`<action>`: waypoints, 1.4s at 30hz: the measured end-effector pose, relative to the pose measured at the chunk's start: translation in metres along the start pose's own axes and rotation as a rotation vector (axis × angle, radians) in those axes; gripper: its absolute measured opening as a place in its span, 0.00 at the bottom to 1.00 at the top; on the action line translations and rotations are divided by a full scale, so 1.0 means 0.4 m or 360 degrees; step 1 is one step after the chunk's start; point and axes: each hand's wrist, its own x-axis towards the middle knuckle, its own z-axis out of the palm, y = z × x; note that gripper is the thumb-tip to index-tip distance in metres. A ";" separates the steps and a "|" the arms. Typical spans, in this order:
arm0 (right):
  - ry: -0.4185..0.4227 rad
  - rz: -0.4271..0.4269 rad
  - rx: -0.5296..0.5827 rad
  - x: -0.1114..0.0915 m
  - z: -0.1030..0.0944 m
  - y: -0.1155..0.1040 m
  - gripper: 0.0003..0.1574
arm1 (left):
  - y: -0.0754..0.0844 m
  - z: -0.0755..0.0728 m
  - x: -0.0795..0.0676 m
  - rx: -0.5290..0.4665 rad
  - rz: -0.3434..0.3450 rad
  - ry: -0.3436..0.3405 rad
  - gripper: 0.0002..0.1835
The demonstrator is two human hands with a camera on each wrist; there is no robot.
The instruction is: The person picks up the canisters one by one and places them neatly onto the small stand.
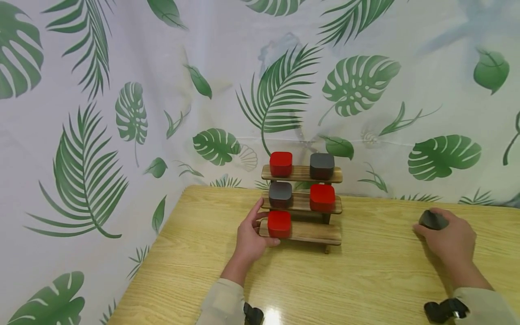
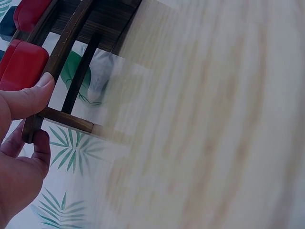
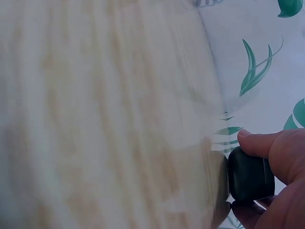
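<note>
A three-tier wooden stand (image 1: 308,231) stands on the table near the wall. Its top tier bears a red box (image 1: 280,164) on the left and a dark grey box (image 1: 322,166) on the right. On the middle tier are a dark grey box (image 1: 280,194) and, right of it, a red box (image 1: 322,197). One more red box (image 1: 279,224) sits at the left of the bottom tier. My left hand (image 1: 250,239) grips that tier's left end, thumb in front. Away to the right, my right hand (image 1: 452,237) holds a black box (image 3: 250,174) at the tabletop.
The wooden table (image 1: 378,271) reaches back to a white cloth (image 1: 227,108) printed with green leaves, which hangs behind and on the left. Dark wrist mounts (image 1: 446,310) show at both sleeves.
</note>
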 end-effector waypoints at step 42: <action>0.0076 -0.0155 0.0111 -0.068 -0.017 -0.110 0.46 | 0.031 0.000 -0.018 0.0068 0.0047 -0.0002 0.57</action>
